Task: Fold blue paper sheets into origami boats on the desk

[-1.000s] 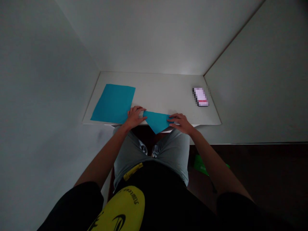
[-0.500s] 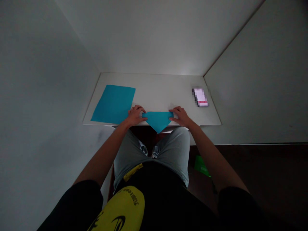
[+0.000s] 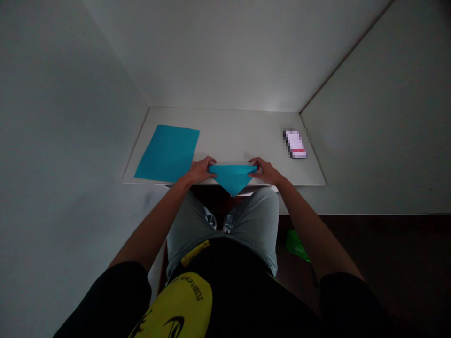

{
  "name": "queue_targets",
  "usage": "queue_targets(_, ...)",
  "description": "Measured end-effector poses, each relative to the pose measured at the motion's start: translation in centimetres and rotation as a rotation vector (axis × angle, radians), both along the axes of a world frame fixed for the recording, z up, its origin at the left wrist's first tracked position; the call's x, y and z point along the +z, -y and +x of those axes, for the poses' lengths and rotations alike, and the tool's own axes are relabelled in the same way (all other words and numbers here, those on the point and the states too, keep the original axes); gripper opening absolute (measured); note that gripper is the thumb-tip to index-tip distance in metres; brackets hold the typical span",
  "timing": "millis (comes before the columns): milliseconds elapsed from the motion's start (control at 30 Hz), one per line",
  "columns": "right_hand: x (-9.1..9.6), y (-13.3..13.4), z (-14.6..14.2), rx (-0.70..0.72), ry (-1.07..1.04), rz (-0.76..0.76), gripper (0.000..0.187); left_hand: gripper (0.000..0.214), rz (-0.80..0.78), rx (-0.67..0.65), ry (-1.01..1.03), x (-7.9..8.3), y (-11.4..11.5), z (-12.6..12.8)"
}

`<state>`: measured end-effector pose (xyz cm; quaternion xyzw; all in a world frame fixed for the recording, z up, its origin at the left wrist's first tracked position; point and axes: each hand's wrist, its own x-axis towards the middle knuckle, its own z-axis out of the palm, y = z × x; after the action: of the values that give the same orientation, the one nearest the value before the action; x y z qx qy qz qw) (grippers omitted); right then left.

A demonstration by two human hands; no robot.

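A folded sheet of blue paper [image 3: 233, 177] spans the gap between my hands at the desk's front edge. Its top edge runs straight, and its point hangs down past the edge toward my lap. My left hand [image 3: 202, 170] pinches the paper's left end between thumb and fingers. At the right end, my right hand [image 3: 265, 172] grips it the same way. A second blue sheet [image 3: 168, 152] lies flat on the desk, just left of my left hand.
The white desk [image 3: 232, 134] is narrow, with walls at its back and both sides. A phone [image 3: 295, 143] with a lit, blurred screen lies near its right end. Something green [image 3: 297, 245] is low on the right, beside my leg.
The fingers of both hands have closed more tightly round the paper's ends, and its top strip looks slightly raised or curled. The flat sheet and phone stay in place.
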<state>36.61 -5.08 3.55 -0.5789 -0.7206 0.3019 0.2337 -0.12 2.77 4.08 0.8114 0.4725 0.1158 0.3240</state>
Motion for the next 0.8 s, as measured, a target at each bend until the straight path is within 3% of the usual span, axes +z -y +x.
queue_targets(133,-0.7,-0.2,-0.3,-0.014,-0.022,0.068,0.032,0.03,0.019,-0.024,0.046,0.2,0.1,0.5)
queue_targets(267,-1.1,-0.4,-0.7,-0.059,0.04,0.242,0.015,0.023,0.183,0.054,0.075,0.7,0.9,1.6)
queue_targets(500,0.4,2.2,-2.0,-0.084,0.223,0.325,0.03,0.039,0.397,0.002,-0.054,0.3,4.7,1.6)
queue_targets(633,1.4,3.8,-6.2,-0.184,0.254,0.353,0.038,0.045,0.438,-0.052,-0.045,-0.1,6.2,1.0)
queue_targets(800,0.6,4.1,-12.4,0.088,0.243,0.305,0.056,0.05,0.426,-0.134,-0.034,-0.1,6.4,0.8)
